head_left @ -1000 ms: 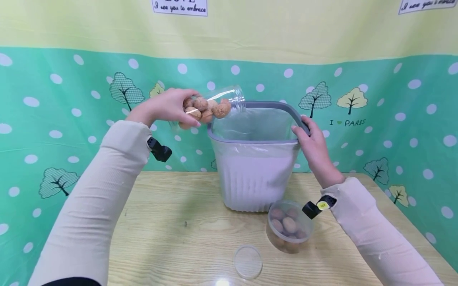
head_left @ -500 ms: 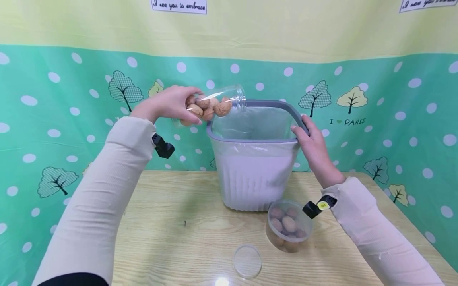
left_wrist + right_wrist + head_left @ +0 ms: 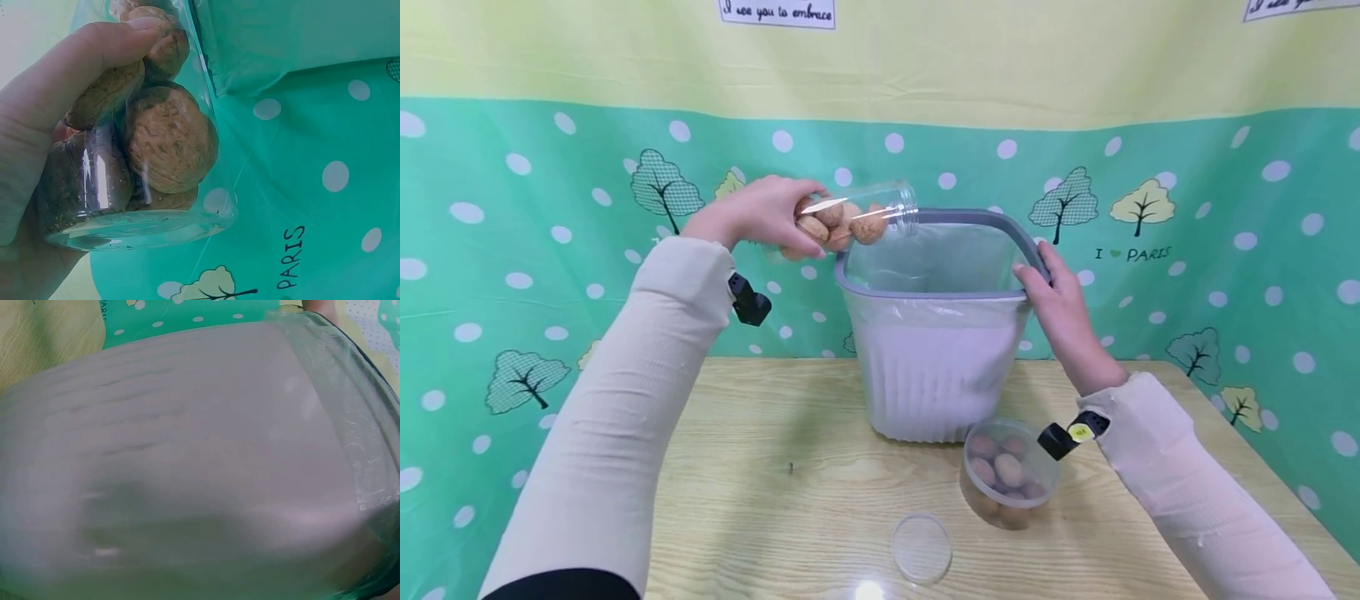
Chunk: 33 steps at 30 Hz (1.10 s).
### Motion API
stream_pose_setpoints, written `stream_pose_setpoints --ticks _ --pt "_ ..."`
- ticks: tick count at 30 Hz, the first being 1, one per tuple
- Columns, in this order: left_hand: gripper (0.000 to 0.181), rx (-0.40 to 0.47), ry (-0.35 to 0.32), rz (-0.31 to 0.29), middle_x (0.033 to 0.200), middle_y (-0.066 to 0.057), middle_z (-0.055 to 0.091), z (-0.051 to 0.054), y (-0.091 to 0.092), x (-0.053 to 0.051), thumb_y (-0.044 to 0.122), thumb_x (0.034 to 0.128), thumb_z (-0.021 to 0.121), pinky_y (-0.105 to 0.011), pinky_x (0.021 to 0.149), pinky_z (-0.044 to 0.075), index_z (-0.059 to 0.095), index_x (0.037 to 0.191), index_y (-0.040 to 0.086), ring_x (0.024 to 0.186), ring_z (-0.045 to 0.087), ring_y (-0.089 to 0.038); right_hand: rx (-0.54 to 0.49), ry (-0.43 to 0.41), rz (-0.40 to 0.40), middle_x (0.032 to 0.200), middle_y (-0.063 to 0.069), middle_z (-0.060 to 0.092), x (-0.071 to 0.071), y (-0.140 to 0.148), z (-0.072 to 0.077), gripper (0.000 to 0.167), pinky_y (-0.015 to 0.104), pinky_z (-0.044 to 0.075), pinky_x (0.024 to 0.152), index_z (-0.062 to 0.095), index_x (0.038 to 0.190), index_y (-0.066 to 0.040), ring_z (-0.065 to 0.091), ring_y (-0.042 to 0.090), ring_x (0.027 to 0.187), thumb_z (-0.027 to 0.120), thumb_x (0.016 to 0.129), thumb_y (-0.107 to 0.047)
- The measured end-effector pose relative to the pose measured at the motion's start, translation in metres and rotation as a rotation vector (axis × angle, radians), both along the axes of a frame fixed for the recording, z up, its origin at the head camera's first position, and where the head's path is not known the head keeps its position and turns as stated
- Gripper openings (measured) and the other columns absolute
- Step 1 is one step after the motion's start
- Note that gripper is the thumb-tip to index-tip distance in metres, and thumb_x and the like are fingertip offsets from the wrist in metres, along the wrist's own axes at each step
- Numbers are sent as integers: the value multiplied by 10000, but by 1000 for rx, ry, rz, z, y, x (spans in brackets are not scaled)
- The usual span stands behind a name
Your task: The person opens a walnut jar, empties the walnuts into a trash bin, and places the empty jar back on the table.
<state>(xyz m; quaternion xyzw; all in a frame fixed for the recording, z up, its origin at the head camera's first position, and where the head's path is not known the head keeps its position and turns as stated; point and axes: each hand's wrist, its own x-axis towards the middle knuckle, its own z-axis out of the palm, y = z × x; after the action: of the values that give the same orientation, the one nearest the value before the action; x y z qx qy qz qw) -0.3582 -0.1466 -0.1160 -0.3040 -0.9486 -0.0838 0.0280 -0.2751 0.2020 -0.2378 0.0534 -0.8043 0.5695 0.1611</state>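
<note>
In the head view my left hand (image 3: pixel 767 212) grips a clear jar (image 3: pixel 891 200) from above. The jar lies nearly level, its uncovered mouth at the left part of a bin's rim. Several walnuts (image 3: pixel 868 225) sit inside it; the left wrist view shows the walnuts (image 3: pixel 172 140) close up behind the clear wall, near the jar's base. My right hand (image 3: pixel 1060 308) holds the right side of the rim of the pale bin (image 3: pixel 932 367), thumb inside and fingers outside. A thin clear bag lines the bin. The bin's side (image 3: pixel 206 450) fills most of the right wrist view.
A round clear tub (image 3: pixel 1009 500) of walnuts stands on the wooden table (image 3: pixel 737 500), close to the bin's front right. In front lies a round clear lid (image 3: pixel 921 548). A patterned green and yellow cloth (image 3: pixel 587 167) hangs behind the table.
My left hand has shifted slightly right and up with the jar, which lies a little flatter. The walnuts stay in the jar. My right hand and the bin have not visibly moved.
</note>
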Motion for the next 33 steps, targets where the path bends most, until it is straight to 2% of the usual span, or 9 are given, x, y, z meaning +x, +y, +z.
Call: stream_pose_setpoints --ticks 9,19,21,23,25,26,30,32,33 --pt "738 -17 25 -7 945 -94 585 -1 1 -2 308 729 772 -343 716 426 423 1349 112 812 516 -243 22 1 -7 1572 42 130 0 1 0 715 473 139 1143 97 1523 -153 128 186 1423 441 959 -427" --pt "849 -56 23 8 1101 -87 577 3 6 -1 331 726 774 -387 829 439 352 1432 122 932 515 -250 25 12 -12 1550 88 200 0 2 -1 698 467 200 1115 114 1521 -164 217 199 1371 440 958 -419" --pt "872 -71 28 16 1081 -84 553 4 7 1 338 727 775 -387 815 430 331 1448 127 928 496 -251 31 19 -15 1420 163 353 -1 2 -2 689 450 288 1046 118 1520 -163 323 237 1277 429 962 -420" --pt "886 -93 44 19 1027 -78 527 6 8 1 344 731 774 -377 786 416 315 1458 129 906 475 -247 39 24 -18 1178 160 436 -1 2 -2 687 422 331 943 120 1520 -157 368 246 1146 420 964 -426" --pt "885 -108 61 17 968 -75 500 6 8 2 339 734 773 -362 752 396 313 1460 132 876 458 -244 44 25 -20 969 112 378 -2 2 -3 684 396 334 838 120 1521 -156 372 256 1021 412 966 -429" --pt "883 -115 70 14 950 -75 488 7 9 2 336 735 773 -361 742 387 313 1460 131 868 451 -243 47 26 -23 930 100 348 -2 2 -3 683 386 335 804 122 1521 -154 370 261 968 409 966 -432" --pt "867 -138 95 7 943 -66 482 8 10 3 322 737 770 -363 739 380 324 1455 131 875 447 -241 48 18 -19 1070 158 413 -3 3 -3 682 403 331 836 114 1521 -152 364 270 1066 405 969 -427" --pt "864 -146 98 5 948 -67 482 9 10 3 319 737 768 -373 747 381 325 1454 131 886 448 -243 45 18 -16 1280 178 410 -3 4 -3 684 423 318 877 113 1521 -149 343 264 1133 407 969 -426" --pt "864 -151 100 5 959 -64 486 9 11 3 319 737 767 -380 757 385 324 1455 132 895 450 -243 46 16 -16 1289 172 409 -3 4 -3 684 420 314 882 112 1520 -150 332 252 1151 407 969 -428"
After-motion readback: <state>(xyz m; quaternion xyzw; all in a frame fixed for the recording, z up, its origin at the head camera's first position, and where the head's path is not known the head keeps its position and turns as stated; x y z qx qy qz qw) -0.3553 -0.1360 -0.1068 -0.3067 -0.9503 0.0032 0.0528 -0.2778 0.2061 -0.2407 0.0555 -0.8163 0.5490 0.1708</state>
